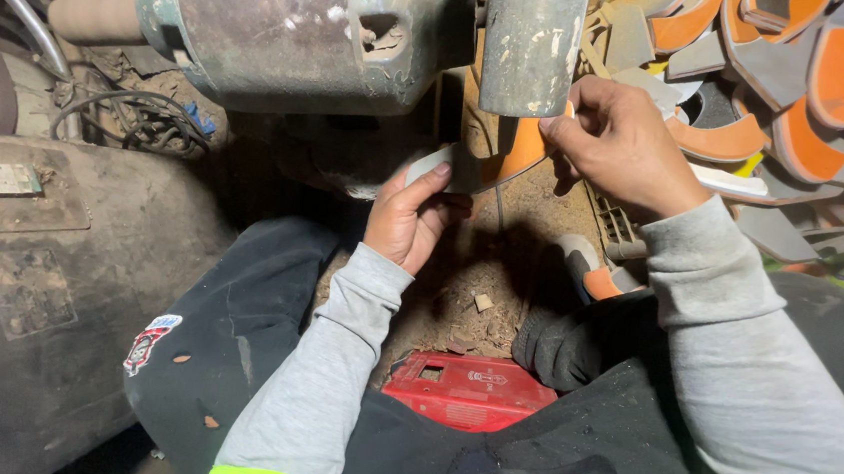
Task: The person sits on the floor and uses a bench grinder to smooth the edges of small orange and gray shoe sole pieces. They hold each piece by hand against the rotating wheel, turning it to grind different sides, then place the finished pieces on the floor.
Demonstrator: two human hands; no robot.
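Dusty workshop floor (484,272) lay below as both hands pressed a curved orange-and-grey sole piece (493,162) against the grinding wheel (531,40), left hand (412,216) and right hand (620,142) gripping its opposite ends, steadying it.

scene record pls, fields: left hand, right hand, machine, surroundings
left hand: left hand grips the grey end of a curved grey-and-orange piece
right hand: right hand pinches its orange end
machine: grinding wheel directly above the piece; contact unclear; motor housing beside it
surroundings: pile of similar pieces at right; red box between the knees
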